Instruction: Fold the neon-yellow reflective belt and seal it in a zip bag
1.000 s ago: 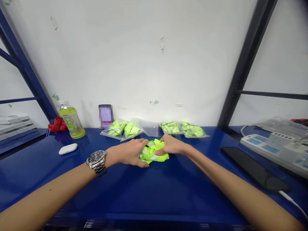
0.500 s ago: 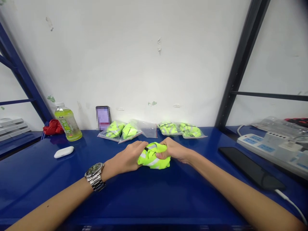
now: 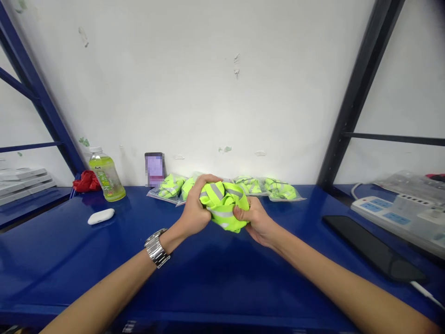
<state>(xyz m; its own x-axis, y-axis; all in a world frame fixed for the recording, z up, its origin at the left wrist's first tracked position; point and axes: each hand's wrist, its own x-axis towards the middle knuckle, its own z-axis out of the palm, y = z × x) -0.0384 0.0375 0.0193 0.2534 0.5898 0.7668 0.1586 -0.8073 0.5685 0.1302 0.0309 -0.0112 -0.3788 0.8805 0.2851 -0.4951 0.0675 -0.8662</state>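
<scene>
Head view, frame centre: our left hand (image 3: 195,208) and right hand (image 3: 253,219) clench the bunched vest (image 3: 224,205); soft, light, best gripped around its bulk.

Blue shelf surface (image 3: 215,273). Green drink bottle (image 3: 106,174) upright beside red cloth (image 3: 86,182). White earbud case (image 3: 100,216) in front. Phone (image 3: 155,169) propped against wall. Bagged vests (image 3: 278,189) behind. Dark phone (image 3: 373,248) near power strip (image 3: 399,214)
</scene>
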